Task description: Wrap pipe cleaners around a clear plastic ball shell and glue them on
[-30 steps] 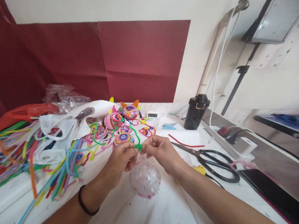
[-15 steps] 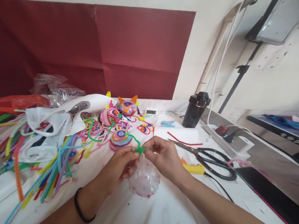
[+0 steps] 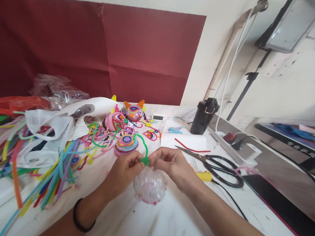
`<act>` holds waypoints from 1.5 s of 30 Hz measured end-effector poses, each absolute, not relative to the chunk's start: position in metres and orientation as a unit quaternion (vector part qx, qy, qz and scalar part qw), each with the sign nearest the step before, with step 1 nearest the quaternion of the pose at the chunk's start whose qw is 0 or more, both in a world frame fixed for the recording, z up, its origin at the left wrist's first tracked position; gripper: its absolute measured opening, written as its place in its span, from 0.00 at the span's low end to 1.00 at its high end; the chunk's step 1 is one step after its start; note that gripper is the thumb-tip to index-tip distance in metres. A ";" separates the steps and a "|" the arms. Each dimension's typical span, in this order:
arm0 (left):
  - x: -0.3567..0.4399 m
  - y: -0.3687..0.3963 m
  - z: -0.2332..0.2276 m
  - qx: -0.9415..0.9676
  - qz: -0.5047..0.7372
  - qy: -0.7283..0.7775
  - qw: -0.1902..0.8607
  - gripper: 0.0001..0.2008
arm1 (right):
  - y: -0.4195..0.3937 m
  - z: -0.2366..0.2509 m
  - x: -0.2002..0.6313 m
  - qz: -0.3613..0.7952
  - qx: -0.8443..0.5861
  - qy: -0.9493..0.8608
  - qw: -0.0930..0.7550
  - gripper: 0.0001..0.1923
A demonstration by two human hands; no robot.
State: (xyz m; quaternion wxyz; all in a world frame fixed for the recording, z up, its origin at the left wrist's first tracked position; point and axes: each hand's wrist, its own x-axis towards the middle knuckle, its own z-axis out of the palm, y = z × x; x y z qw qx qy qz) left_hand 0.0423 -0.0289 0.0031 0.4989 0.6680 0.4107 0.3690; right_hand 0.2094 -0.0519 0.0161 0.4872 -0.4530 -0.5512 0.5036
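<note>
Green pipe cleaner (image 3: 144,149), light and bendable, pinched at its coiled end by left hand (image 3: 125,169) and right hand (image 3: 171,164); both grips clenched, above clear ball (image 3: 150,186) on table (image 3: 167,224).

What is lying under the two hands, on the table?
Under the left hand and right hand lies a clear ball with coloured specks. Its top is covered by the fingers and the green pipe cleaner.

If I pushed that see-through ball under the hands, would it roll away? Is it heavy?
The ball looks round and smooth, so a push would probably send it rolling across the table. It seems clear and hollow with small coloured bits inside, so it is likely light. Both hands, left and right, pinch a green pipe cleaner above it; whether that holds the ball is unclear.
</note>
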 end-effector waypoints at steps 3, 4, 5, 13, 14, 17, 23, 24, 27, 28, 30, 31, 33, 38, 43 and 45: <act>0.041 -0.031 0.002 0.698 0.377 0.399 0.460 0.06 | -0.053 0.017 0.209 0.540 -0.442 -0.492 0.520 0.09; 0.042 -0.032 0.001 0.690 0.375 0.395 0.477 0.06 | -0.054 0.017 0.208 0.547 -0.440 -0.477 0.529 0.11; 0.042 -0.032 0.002 0.676 0.372 0.389 0.502 0.07 | -0.054 0.017 0.208 0.552 -0.437 -0.466 0.535 0.13; 0.044 -0.033 -0.001 0.581 0.355 0.377 0.628 0.14 | -0.059 0.016 0.209 0.528 -0.427 -0.480 0.556 0.13; 0.044 -0.034 -0.001 0.570 0.352 0.379 0.638 0.14 | -0.059 0.016 0.209 0.522 -0.425 -0.485 0.558 0.13; 0.045 -0.034 -0.001 0.536 0.343 0.383 0.670 0.13 | -0.058 0.012 0.207 0.492 -0.414 -0.507 0.573 0.11; 0.047 -0.035 0.000 0.487 0.335 0.365 0.719 0.11 | -0.063 0.003 0.202 0.283 -0.429 -0.609 0.604 0.07; 0.046 -0.035 0.000 0.481 0.332 0.360 0.727 0.10 | -0.064 0.001 0.201 0.243 -0.427 -0.627 0.605 0.06; 0.044 -0.034 -0.001 0.471 0.318 0.347 0.746 0.11 | -0.067 -0.003 0.199 0.169 -0.416 -0.649 0.614 0.05; 0.044 -0.034 -0.001 0.473 0.315 0.346 0.747 0.11 | -0.068 -0.005 0.199 0.177 -0.413 -0.643 0.620 0.05; 0.044 -0.034 -0.001 0.481 0.316 0.349 0.740 0.10 | -0.067 -0.007 0.198 0.240 -0.408 -0.607 0.638 0.04; 0.044 -0.034 -0.001 0.486 0.318 0.353 0.734 0.10 | -0.066 -0.008 0.197 0.283 -0.403 -0.583 0.647 0.05; 0.045 -0.035 0.000 0.495 0.325 0.363 0.720 0.10 | -0.063 -0.009 0.196 0.365 -0.389 -0.533 0.656 0.09; 0.048 -0.037 0.001 0.519 0.363 0.390 0.668 0.12 | -0.059 -0.011 0.195 0.465 -0.385 -0.471 0.643 0.14; 0.050 -0.038 0.000 0.574 0.416 0.417 0.569 0.13 | -0.061 -0.014 0.196 0.358 -0.465 -0.548 0.596 0.07; 0.050 -0.039 -0.001 0.595 0.424 0.425 0.534 0.11 | -0.062 -0.013 0.198 0.283 -0.484 -0.601 0.570 0.07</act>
